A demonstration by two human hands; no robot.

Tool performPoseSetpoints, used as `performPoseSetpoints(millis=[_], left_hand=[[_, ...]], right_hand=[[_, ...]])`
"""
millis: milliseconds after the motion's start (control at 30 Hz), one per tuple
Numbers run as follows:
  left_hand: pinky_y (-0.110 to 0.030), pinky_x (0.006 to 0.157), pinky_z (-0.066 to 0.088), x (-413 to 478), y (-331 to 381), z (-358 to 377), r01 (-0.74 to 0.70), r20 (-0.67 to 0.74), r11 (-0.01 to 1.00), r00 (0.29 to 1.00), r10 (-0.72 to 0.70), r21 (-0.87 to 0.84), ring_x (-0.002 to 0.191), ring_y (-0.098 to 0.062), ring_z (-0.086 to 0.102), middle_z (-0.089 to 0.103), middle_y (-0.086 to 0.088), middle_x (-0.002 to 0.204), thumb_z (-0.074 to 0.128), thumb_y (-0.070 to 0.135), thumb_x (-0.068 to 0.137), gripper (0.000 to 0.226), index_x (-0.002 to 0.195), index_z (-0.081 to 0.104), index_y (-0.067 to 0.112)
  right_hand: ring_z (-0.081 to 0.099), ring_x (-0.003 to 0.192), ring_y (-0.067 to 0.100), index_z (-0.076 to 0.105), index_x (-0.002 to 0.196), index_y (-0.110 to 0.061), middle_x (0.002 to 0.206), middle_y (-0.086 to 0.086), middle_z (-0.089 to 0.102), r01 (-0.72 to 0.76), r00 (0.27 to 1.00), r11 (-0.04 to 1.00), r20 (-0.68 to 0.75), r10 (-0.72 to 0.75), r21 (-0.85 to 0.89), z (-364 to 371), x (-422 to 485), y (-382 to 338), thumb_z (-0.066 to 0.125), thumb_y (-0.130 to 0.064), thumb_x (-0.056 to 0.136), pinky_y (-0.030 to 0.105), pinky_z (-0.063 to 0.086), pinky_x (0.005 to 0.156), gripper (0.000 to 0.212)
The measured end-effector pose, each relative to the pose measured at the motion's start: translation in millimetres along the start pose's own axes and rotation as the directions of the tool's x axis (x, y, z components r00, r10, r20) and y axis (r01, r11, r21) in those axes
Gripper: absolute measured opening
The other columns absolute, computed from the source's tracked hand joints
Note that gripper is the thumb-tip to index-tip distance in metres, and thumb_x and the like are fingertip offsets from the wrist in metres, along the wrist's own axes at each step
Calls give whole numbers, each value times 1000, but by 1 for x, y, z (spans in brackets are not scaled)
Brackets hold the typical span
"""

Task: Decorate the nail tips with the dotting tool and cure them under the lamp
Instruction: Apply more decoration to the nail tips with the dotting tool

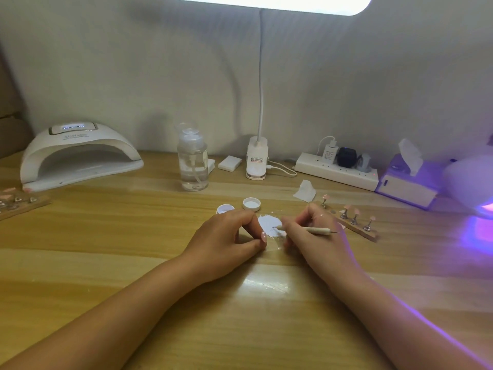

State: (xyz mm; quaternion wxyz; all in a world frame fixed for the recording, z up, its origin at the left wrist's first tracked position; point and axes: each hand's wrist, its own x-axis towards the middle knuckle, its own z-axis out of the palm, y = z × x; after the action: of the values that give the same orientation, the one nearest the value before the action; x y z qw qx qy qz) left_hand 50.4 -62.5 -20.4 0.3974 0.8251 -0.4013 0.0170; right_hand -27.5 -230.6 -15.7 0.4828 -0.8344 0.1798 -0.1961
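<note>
- Bare forearms (149, 311) rest on the pale wooden worktop (106, 236).
- White domed curing lamp (80, 156), far left, shows nothing inside; curing looks undone.
- Left hand (226, 236) is curled; whether it holds anything is unclear.
- Right hand (312, 231) grips the slim cream dotting tool (317, 230), its tip at a white paint smear (266, 225), probably loading.
- Pink nail tips on a wooden stand (354, 222) sit just right; any dots are too small to tell.
</note>
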Motion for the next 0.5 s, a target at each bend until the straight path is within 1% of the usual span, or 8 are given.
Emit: performPoseSetpoints(millis=[67,133,167,267,333,400,433,500], left_hand=[[-10,56,34,0,0,0,1,-3,1000,1000,-1,4,58,5,51,56,37,68,74,23,85,21,75,60,35],[-11,56,34,-1,0,0,5,-2,1000,1000,-5,6,59,5,51,57,36,70,74,25,85,19,76,61,35],[-11,57,34,-1,0,0,4,-2,1000,1000,-4,8,59,5,50,57,35,71,74,25,85,19,76,60,35],[-10,57,35,0,0,0,-4,-2,1000,1000,4,17,60,7,51,57,36,70,73,24,85,20,76,60,35],[-11,57,35,0,0,0,-1,-3,1000,1000,1,12,60,6,51,57,36,70,73,25,85,17,76,61,34],[-11,56,34,0,0,0,-3,-1,1000,1000,3,11,60,5,51,58,34,72,73,26,85,16,76,61,34],[-11,56,35,0,0,0,-5,0,1000,1000,5,9,60,6,51,58,34,72,73,25,85,17,76,61,34],[-10,57,35,0,0,0,-4,1,1000,1000,4,1,60,7,51,57,36,71,74,24,85,19,76,61,35]], right_hand=[[64,58,10,52,74,-18,60,-3,70,8,1000,1000,27,-8,-12,1,-1,-1,63,-32,84,37,50,66,21],[61,55,8,52,73,-17,59,-2,69,2,1000,1000,-13,-2,10,0,-1,-1,63,-28,83,35,48,63,19],[61,57,7,52,74,-17,60,-3,70,9,1000,1000,-24,-8,10,0,-1,-2,63,-30,85,35,47,64,20],[63,61,14,52,75,-18,61,-4,69,33,999,999,29,-32,-32,0,-3,-3,62,-34,87,39,50,68,22],[62,60,13,53,74,-17,60,-3,68,25,1000,1000,14,-25,-14,-1,-4,-4,63,-31,86,40,51,69,21],[63,64,13,54,77,-16,61,-3,69,21,1000,1000,0,-21,-5,-2,-3,-4,62,-33,88,41,51,71,22],[62,64,12,53,78,-16,62,-4,69,27,1000,1000,11,-26,-17,-2,-3,-4,62,-34,89,40,50,70,23],[58,57,6,53,77,-16,60,-4,68,44,999,999,2,-44,-15,0,-3,-3,62,-32,88,35,46,61,22]])
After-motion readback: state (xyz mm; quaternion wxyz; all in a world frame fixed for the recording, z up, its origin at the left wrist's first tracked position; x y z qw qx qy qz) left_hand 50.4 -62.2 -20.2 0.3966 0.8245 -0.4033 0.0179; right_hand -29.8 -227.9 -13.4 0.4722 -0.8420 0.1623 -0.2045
